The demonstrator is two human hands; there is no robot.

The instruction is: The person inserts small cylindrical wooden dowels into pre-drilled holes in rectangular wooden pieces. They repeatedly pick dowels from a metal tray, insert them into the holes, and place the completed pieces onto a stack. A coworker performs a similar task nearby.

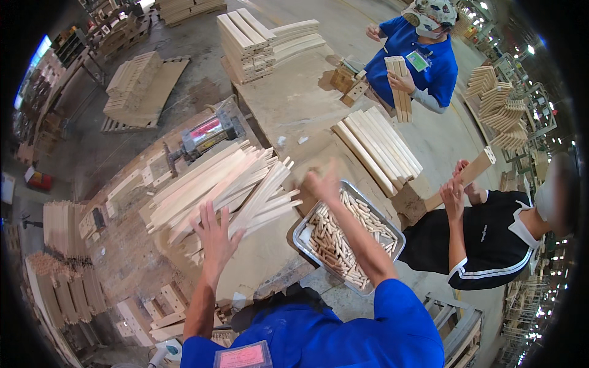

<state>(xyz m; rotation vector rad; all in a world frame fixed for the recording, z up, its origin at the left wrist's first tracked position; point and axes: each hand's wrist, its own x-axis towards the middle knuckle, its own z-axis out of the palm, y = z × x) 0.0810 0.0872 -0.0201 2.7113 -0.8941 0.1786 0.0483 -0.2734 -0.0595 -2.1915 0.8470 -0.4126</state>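
My left hand (216,238), fingers spread, is at the near side of a loose pile of pale wooden slats (202,184); whether it touches them I cannot tell. The slats lie at uneven angles, their ends fanned toward the right. My right hand (323,184) is past the far left corner of a metal tray (299,238), with my forearm crossing over it. Motion smears its fingers, so what they hold, if anything, does not show. Short wooden dowels (343,236) fill much of the tray in a loose heap.
Beyond the tray lies a row of wooden bars (380,150). A clamp-like machine (208,132) sits behind the slats, and stacked wood (245,46) at the far table end. One person (417,61) holds wooden pieces; another (478,233) holds a board close on the right.
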